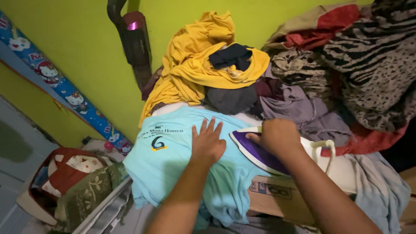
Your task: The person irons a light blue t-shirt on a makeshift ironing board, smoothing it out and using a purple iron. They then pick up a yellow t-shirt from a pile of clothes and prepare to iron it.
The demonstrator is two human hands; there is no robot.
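A light blue T-shirt [169,156] with dark print lies spread over a padded surface in the middle of the view. My left hand [207,142] rests flat on it, fingers apart, pressing the cloth down. My right hand [277,136] grips the handle of a white and purple clothes iron [255,151] that lies at the shirt's right edge, its tip pointing left toward my left hand. The iron's rear part and its cord loop [326,149] show behind my right wrist.
A heap of clothes fills the back: a yellow garment [195,65], grey and purple pieces [294,104], patterned fabrics [372,65] at right. A cardboard box [273,195] sits under the iron. A bag of folded cloth [69,182] stands lower left by the green wall [69,52].
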